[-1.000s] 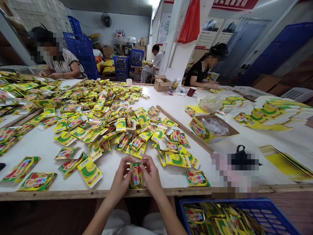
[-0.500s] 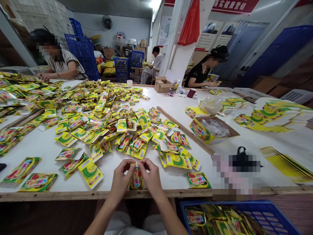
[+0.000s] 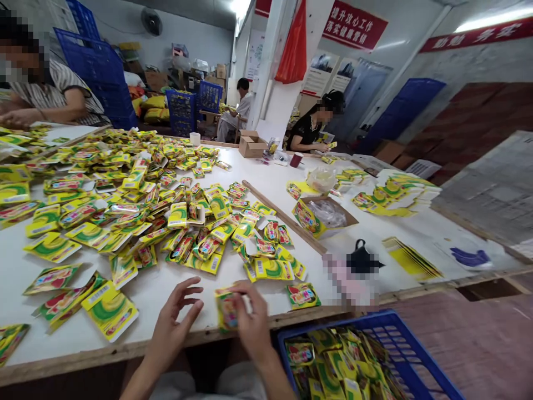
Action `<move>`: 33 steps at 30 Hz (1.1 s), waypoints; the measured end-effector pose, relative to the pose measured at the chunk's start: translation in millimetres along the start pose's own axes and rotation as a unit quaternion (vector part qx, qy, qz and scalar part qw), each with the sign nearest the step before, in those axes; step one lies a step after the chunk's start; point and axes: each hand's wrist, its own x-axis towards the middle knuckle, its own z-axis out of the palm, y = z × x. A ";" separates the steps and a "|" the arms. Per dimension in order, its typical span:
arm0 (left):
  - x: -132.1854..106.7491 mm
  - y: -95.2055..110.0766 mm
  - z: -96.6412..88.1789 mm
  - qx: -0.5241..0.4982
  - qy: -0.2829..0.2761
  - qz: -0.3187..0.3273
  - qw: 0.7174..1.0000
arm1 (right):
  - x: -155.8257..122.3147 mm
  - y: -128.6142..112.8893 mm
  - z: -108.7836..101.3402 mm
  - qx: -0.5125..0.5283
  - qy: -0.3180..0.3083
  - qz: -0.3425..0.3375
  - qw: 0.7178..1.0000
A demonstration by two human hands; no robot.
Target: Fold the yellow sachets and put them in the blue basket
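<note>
My right hand (image 3: 252,316) grips a small yellow and green candy box (image 3: 227,309) by its right side, just above the table's front edge. To the left of that box, my left hand (image 3: 177,314) is open, its fingers curved apart and holding nothing. A large pile of similar candy boxes (image 3: 179,214) spreads over the white table beyond my hands; some have white end flaps sticking out. One box (image 3: 110,311) lies with its yellow side up left of my left hand, and another box (image 3: 303,295) lies right of my right hand.
At the lower right, a blue plastic crate (image 3: 416,355) holds many candy boxes. A wooden strip (image 3: 283,216) crosses the table. Beyond it are an open carton (image 3: 350,219), a black item (image 3: 364,258) and flat yellow cardboard sheets (image 3: 410,258). Several people sit at the far tables.
My left hand has let go of the candy box and moved left. The right hand still holds the box, now turned slightly. The camera view has swung right, bringing more of the blue crate into sight.
</note>
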 end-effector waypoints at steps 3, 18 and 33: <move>-1.6 -2.3 -2.9 0.004 0.011 -0.013 1.000 | -7.7 -12.8 -87.3 -0.154 0.052 0.017 0.986; -12.7 -5.3 3.4 0.142 -0.010 0.089 0.986 | 49.5 61.7 -103.7 -0.167 0.132 0.109 0.971; -3.3 2.7 27.0 0.146 -0.072 0.121 0.979 | 10.8 -7.1 -12.2 0.075 -0.047 0.068 0.994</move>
